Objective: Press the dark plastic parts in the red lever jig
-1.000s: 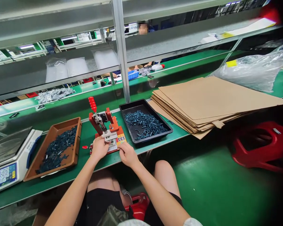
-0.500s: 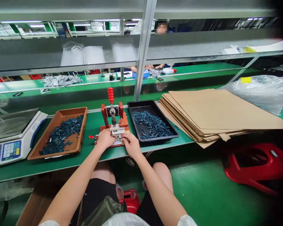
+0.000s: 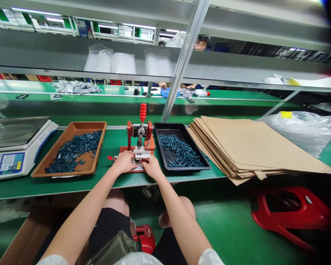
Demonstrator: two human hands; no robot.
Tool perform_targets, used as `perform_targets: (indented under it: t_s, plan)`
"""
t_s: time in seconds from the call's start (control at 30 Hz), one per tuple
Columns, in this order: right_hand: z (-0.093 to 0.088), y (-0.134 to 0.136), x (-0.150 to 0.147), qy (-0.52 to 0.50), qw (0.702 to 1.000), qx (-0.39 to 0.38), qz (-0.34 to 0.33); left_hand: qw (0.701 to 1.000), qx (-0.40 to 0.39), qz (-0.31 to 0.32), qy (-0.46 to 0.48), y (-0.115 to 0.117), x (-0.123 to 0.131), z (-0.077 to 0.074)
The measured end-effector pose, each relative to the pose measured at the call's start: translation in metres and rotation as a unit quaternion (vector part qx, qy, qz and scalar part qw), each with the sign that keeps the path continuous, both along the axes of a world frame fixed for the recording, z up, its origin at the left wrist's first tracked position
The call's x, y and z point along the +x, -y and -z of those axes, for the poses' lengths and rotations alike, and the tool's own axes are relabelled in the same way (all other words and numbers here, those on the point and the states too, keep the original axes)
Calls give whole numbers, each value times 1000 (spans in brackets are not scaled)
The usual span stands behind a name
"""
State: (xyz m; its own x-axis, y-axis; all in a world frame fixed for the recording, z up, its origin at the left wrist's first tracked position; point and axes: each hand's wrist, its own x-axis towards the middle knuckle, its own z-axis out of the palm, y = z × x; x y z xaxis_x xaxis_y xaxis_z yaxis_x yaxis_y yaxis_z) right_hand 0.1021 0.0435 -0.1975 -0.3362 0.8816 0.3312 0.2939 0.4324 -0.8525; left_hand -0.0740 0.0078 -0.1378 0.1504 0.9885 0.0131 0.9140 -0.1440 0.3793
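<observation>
A small red hand press (image 3: 150, 142) with an upright red-gripped lever (image 3: 143, 112) stands on the green bench before me. At its base, my left hand (image 3: 125, 162) reaches in from the left with fingers bent together. From the right, my right hand (image 3: 152, 166) has its fingertips at the same spot, below the press's pale metal block (image 3: 141, 153). Whatever the fingertips pinch is too small and covered to make out. Left of the press, a brown tray (image 3: 96, 162) holds small dark blue parts (image 3: 71, 151). A black tray (image 3: 168, 129) on the right holds thin dark blue pieces (image 3: 182, 151).
A weighing scale (image 3: 24, 147) stands at the far left. Stacked cardboard sheets (image 3: 251, 143) overhang the bench edge at right, beside clear plastic bags (image 3: 314, 129). A red stool (image 3: 289, 209) is on the floor. Beyond the shelf post (image 3: 183, 62), another person (image 3: 201, 44) works.
The view has tilted and shifted slightly. My right hand has moved inward and closer to my left hand under the press block. The lever stays upright.
</observation>
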Motion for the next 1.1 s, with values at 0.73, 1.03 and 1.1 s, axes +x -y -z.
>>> perform_targets:
  t_s: [0.73,1.03,1.1]
  plan:
    - [-8,10,-2,25,996,84,10,933,341,-74,83,43,-31,15]
    - [-11,5,3,11,1000,13,24,960,179,-127,174,6,-12,21]
    - [-11,0,6,2,999,-35,17,970,162,-106,150,6,-7,22]
